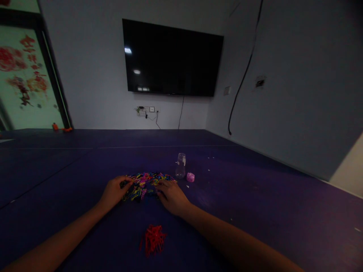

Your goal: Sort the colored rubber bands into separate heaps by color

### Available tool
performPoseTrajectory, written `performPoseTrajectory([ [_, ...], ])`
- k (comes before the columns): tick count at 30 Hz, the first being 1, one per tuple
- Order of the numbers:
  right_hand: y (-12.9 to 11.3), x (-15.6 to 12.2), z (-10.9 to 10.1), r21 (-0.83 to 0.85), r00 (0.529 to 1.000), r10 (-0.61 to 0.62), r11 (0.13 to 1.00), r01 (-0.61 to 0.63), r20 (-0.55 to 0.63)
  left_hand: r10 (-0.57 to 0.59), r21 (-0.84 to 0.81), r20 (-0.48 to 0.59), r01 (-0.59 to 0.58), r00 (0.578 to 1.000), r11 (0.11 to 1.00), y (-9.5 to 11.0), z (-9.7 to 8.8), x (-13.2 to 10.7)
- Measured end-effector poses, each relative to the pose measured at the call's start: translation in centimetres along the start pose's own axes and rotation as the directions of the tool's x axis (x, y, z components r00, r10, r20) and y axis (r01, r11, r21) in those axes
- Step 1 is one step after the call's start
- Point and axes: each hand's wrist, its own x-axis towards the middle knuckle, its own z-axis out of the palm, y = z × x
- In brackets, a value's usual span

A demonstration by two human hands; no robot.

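Observation:
A loose heap of multicoloured rubber bands lies on the dark blue-purple surface. At its left edge is my left hand, thumb and forefinger drawn together; what is between them is too small to make out. My right hand rests on the heap's right side, fingers stretched out and apart over the bands. Nearer to me, between my forearms, sits a separate bunch of red bands. Just beyond my right hand stands a clear bottle, upright and uncapped. A pink cap lies to the right of it.
The broad purple surface runs to the walls, with small white scraps on its right part. A television hangs on the far wall above sockets and cables. A black cable dangles along the right wall. Small orange objects stand by the door.

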Motion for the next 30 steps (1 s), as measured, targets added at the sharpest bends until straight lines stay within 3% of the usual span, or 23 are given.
performPoseTrajectory([
  [16,-0.2,0.0,-0.2,0.007,1.000,0.008,1.000,-0.008,0.018,0.011,0.025,-0.082,-0.008,0.997,1.000,-1.4,0.4,0.3],
  [22,-0.1,0.0,-0.1,0.011,1.000,0.005,1.000,-0.005,0.009,0.157,0.139,0.001,-0.155,0.988,0.978,-1.4,0.8,0.4],
  [30,0.1,-0.1,0.0,0.003,1.000,0.003,1.000,-0.003,0.014,0.160,0.200,0.035,-0.164,0.987,0.966,-1.9,1.1,0.5],
])
